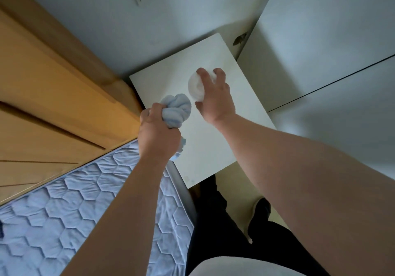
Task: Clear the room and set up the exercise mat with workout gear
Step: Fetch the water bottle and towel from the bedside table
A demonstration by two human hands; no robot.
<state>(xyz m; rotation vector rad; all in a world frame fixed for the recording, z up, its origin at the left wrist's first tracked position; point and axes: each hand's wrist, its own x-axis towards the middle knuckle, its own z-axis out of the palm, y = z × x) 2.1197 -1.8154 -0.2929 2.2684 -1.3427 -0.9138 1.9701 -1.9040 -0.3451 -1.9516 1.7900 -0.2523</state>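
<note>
My left hand (157, 134) grips a bunched light-blue cloth (177, 109) just above the left part of a white bedside tabletop (211, 147); a bit of the cloth pokes out under my fist. My right hand (215, 97) is curled over a white balled-up cloth (195, 86) that rests on the tabletop's middle, fingers over its far side and thumb at its near side. The two bundles lie close together, a small gap between them.
A bed with a blue-grey quilted mattress (64, 211) and a wooden headboard (47, 96) lies to the left. White wardrobe doors (331, 51) stand to the right. My dark-trousered legs and a foot (259, 213) are below the table, on pale flooring.
</note>
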